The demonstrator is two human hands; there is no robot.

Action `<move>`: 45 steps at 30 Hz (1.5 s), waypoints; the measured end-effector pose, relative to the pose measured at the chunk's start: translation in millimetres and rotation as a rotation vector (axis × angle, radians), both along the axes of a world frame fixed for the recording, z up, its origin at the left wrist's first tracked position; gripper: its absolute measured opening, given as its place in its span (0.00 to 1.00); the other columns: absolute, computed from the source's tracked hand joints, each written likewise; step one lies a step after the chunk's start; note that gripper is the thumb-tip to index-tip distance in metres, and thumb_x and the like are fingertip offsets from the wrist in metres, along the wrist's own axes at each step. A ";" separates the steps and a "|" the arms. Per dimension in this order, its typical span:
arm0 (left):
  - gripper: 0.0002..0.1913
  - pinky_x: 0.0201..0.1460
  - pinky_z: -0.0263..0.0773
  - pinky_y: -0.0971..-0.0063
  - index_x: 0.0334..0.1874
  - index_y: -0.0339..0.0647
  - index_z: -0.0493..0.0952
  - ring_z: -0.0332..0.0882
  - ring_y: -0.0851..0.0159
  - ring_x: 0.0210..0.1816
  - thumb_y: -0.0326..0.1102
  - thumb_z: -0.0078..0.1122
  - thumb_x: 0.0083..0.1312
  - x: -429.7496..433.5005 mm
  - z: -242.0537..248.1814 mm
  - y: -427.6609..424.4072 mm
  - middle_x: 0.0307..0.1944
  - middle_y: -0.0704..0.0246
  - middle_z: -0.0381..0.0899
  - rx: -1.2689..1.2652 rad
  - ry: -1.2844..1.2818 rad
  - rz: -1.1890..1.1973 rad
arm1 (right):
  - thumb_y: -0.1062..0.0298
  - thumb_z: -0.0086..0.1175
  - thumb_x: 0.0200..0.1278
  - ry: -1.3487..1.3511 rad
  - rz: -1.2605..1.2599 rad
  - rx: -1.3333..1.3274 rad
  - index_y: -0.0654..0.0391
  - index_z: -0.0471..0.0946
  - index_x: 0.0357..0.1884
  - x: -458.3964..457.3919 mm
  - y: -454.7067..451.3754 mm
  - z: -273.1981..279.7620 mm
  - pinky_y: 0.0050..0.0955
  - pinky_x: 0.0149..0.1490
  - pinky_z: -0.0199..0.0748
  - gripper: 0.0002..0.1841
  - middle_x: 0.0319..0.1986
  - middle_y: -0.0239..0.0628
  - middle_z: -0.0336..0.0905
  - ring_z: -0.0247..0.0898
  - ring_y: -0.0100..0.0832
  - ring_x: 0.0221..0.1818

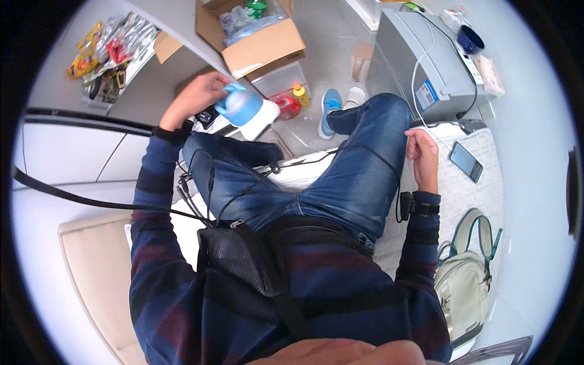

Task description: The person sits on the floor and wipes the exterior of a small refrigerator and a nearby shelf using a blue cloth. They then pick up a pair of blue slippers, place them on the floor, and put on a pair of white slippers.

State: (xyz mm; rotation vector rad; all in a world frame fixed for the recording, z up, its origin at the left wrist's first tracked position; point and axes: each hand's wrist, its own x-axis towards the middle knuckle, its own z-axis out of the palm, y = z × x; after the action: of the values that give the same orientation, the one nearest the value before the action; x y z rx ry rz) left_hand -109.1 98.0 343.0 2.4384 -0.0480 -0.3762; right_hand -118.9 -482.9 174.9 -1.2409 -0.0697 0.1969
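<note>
My left hand [200, 93] is at the upper left with its fingers on the handle of a light-blue and white container [246, 109], which is tilted above the floor beside my knee. Its fingertips are partly hidden behind the handle. My right hand [422, 153] hangs beside my right knee, fingers curled, with no object visible in it. Close to it on the white quilted bedding [456, 191] lies a phone [466, 162] with a white cable running to it.
An open cardboard box [264, 48] with bottles stands ahead, by red and yellow bottles [301, 96]. Snack packets [114, 45] lie on a shelf at upper left. A grey cabinet [419, 59] stands ahead right; a pale backpack [465, 283] rests at right. Black cords [273, 168] cross my lap.
</note>
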 end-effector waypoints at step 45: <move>0.12 0.37 0.81 0.66 0.38 0.33 0.84 0.86 0.62 0.30 0.33 0.74 0.58 108.5 -357.6 62.7 0.29 0.61 0.86 0.134 0.379 0.101 | 0.59 0.44 0.87 0.399 -0.103 0.321 0.61 0.78 0.53 -29.8 -59.3 -95.5 0.20 0.31 0.60 0.16 0.27 0.26 0.66 0.60 0.20 0.25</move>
State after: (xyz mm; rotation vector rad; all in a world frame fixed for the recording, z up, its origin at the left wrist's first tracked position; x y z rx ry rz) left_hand -0.6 160.7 -14.5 2.4459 0.2706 -0.8095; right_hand -148.7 -542.2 79.3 -0.8652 0.2975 0.3274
